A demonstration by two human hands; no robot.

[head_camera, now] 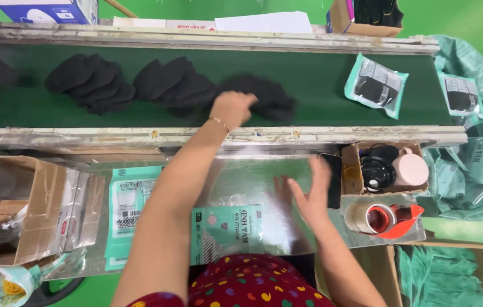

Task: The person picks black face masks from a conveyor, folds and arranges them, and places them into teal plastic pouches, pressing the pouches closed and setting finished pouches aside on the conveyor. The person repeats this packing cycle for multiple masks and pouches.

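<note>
My left hand (pixel 232 108) reaches onto the dark green conveyor belt (pixel 321 74) and rests on a pile of black masks (pixel 264 94); whether it grips them is blurred. Two more piles of black masks (pixel 91 79) and black masks (pixel 176 82) lie to its left on the belt. My right hand (pixel 309 196) hovers open, fingers spread, over the shiny metal worktable (pixel 241 182). An empty teal and clear mask pouch (pixel 227 230) lies on the table just left of that hand.
A filled pouch (pixel 376 84) rides the belt at right, another (pixel 462 94) lies past its end. A tape dispenser (pixel 386 219), a small box with a pink cup (pixel 411 169), a stack of pouches (pixel 128 210) and cardboard boxes (pixel 31 204) surround the table.
</note>
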